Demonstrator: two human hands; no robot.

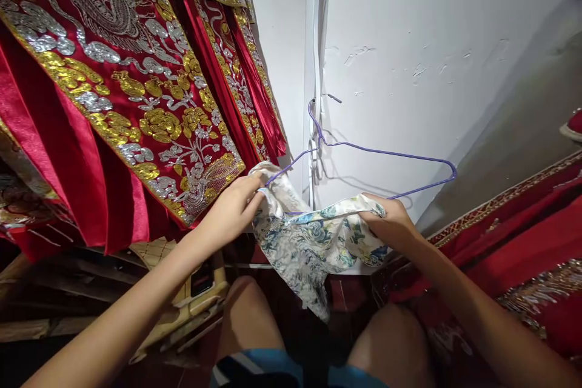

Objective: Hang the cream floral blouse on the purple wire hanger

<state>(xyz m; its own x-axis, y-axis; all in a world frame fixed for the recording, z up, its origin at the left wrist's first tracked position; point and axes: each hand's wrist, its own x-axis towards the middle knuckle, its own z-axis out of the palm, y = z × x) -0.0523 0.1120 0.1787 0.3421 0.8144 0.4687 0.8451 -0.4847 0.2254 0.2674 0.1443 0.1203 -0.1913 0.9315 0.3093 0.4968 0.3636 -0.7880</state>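
Cloth (309, 239), lower centre, seems soft, light, best held by its edge — our left hand (240, 205) and right hand (391, 218) grip there.

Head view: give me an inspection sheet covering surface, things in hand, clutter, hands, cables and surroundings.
Surface: white wall, scuffed in patches
Things in hand: patterned cloth, overlapping a purple hanger
Clutter: bamboo furniture bearing a dark object
Hands: left hand grips the cloth's left side; right hand its right side
Cables: white strip down the wall; cannot tell whether it is one
Surroundings: red sequined drapery at left, red fabric at right
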